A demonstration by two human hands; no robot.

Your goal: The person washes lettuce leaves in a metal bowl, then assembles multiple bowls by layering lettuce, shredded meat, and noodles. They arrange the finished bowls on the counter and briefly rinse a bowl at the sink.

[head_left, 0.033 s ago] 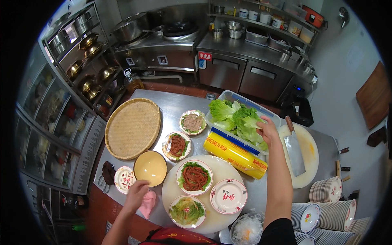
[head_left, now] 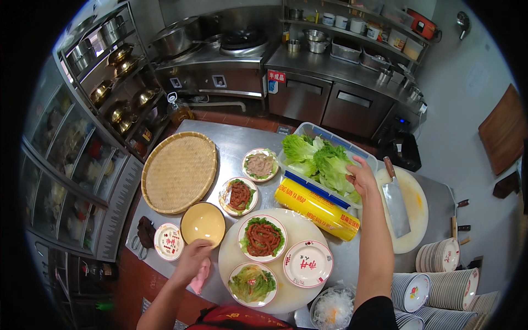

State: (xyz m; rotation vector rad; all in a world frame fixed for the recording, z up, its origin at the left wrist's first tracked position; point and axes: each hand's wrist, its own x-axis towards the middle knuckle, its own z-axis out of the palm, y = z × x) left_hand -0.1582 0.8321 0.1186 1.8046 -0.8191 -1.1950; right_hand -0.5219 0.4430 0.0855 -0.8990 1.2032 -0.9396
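Your right hand [head_left: 361, 176] is reaching into the lettuce [head_left: 322, 162] tub at the counter's far edge, fingers pinched on a leaf. Your left hand [head_left: 192, 258], fingers curled, presses a pink cloth [head_left: 199, 276] at the near edge, beside the yellow bowl [head_left: 203, 223].

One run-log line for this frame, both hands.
left hand: on pink cloth, beside yellow bowl | right hand: on lettuce in tub | cleaver: on board

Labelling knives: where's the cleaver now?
Head view, right side: the cleaver lies on the round white cutting board, just right of the right hand.
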